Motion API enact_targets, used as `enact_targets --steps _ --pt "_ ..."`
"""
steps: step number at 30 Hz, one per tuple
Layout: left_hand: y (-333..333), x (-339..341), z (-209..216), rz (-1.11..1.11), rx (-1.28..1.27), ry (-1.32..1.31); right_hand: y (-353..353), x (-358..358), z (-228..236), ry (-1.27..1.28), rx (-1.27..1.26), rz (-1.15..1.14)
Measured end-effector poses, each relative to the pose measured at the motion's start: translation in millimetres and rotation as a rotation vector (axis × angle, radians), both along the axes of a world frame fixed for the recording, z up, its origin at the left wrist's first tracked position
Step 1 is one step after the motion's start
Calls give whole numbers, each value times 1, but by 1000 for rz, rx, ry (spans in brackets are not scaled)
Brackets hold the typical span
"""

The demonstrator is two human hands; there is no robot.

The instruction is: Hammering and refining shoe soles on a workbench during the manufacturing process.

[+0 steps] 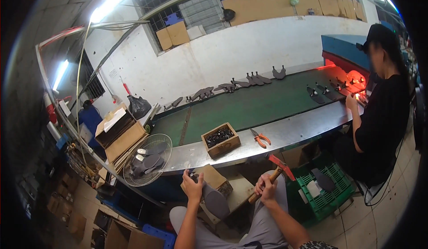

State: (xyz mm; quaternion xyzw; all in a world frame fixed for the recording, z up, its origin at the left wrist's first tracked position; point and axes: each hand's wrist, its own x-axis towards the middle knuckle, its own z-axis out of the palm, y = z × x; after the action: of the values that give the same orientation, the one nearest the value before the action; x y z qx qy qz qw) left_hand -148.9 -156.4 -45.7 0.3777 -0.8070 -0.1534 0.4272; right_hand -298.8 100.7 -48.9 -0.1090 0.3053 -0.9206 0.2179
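In my left hand (192, 187) is a dark grey shoe sole (216, 203), gripped near one end and slanting down toward my lap beside a wooden block (211, 177). My right hand (266, 189) is closed round the wooden handle of a hammer (277, 173). The hammer's red head points up and to the right, apart from the sole. On the metal edge ahead of my hands stands a wooden box (222, 150) full of small black parts. Pliers with orange handles (260, 139) lie to its right.
A green conveyor belt (232, 115) carries several dark soles (256, 78) along its far side. At right sits a co-worker (383, 101) by a glowing red machine opening. A green crate (327, 195) stands right of my knee; a wire basket (167, 157) with soles is at left.
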Motion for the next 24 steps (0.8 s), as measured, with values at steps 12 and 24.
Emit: enact_targets --steps 12,24 --pt "-52 -116 77 -353 -206 -155 2 -4 -13 32 121 5" --pt "-116 -200 61 -323 -236 -451 11 -16 -30 4 380 47"
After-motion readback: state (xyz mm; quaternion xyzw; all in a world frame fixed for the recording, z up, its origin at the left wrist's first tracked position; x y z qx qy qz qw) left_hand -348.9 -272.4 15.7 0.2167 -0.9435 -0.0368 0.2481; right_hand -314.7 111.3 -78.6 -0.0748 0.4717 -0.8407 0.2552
